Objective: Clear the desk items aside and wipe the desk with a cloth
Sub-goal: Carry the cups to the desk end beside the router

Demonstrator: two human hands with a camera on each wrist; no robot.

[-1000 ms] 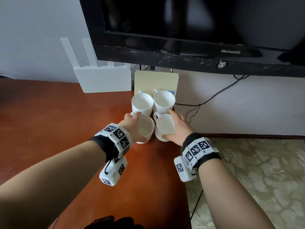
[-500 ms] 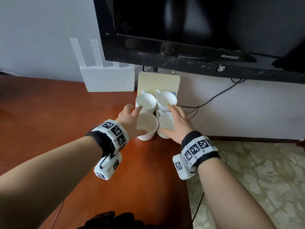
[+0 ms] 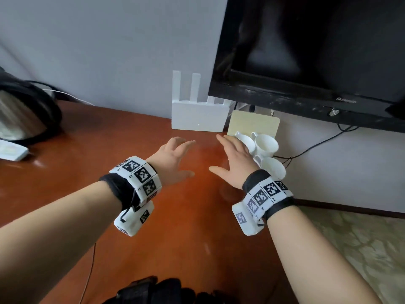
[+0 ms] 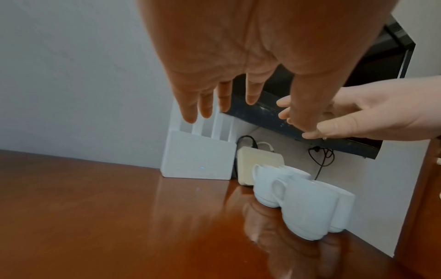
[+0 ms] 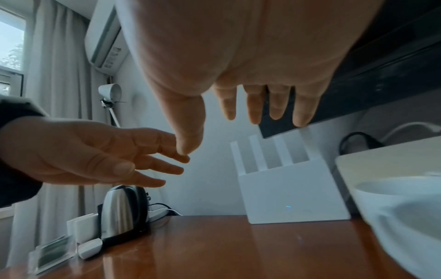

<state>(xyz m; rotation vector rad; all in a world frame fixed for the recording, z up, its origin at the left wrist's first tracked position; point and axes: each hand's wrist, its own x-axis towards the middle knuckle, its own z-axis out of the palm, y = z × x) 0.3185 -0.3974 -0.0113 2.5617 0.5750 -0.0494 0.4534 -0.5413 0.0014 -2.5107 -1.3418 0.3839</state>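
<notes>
Head view: mugs (image 3: 266, 145) at desk (image 3: 109, 172) edge.

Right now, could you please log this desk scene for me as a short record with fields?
left hand: open, fingers spread, holds nothing, above desk
right hand: open, holds nothing, beside the cups
white cups: clustered at the desk's right rear corner
desk: glossy reddish-brown wood
router: white, against the wall
kettle: far left of desk
cloth: not seen
</notes>
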